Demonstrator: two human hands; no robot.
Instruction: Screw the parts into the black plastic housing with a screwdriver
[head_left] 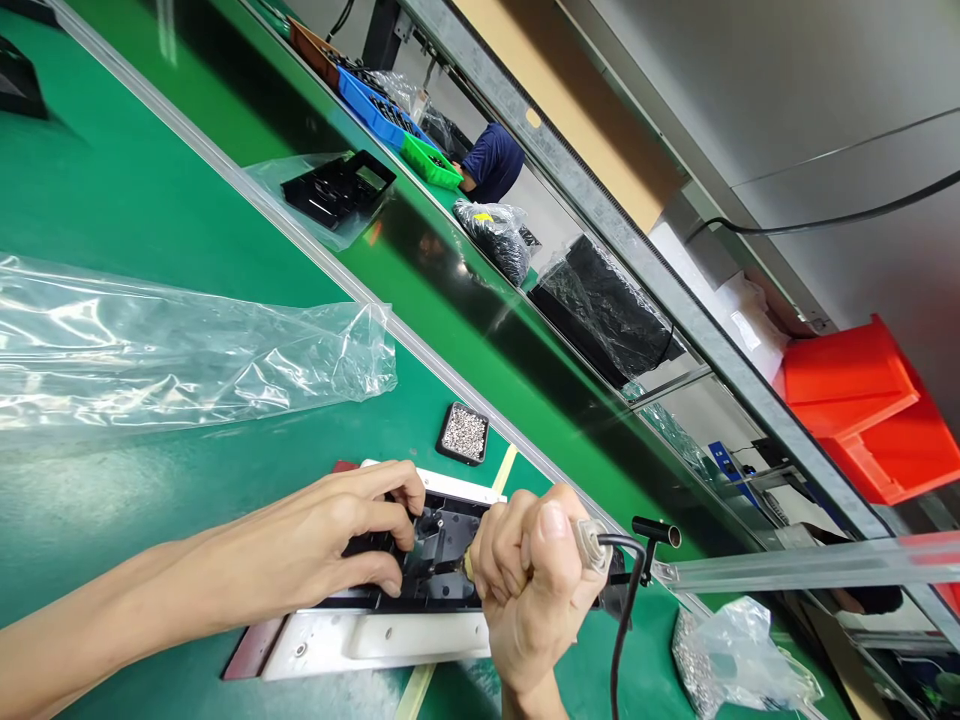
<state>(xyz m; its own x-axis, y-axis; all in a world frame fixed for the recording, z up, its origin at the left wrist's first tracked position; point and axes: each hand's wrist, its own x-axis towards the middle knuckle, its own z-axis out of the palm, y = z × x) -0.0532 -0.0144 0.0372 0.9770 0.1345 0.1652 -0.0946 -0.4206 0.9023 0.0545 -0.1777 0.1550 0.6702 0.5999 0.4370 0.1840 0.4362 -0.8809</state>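
A black plastic housing lies in a white fixture on the green bench. My left hand reaches over the housing's left end, its fingers bent and pressing down on it. In my right hand is a corded electric screwdriver, fingers wrapped round its handle. Its tip points left and down into the housing; my hand partly hides where it meets the part. Just beyond the fixture sits a small black tray of small silver metal pieces, probably screws.
A clear plastic bag lies on the left. Past a metal rail runs a green conveyor belt carrying a black molded part. A bag of small metal pieces lies at right. Red bins stand on the shelf; a co-worker's sleeve shows opposite.
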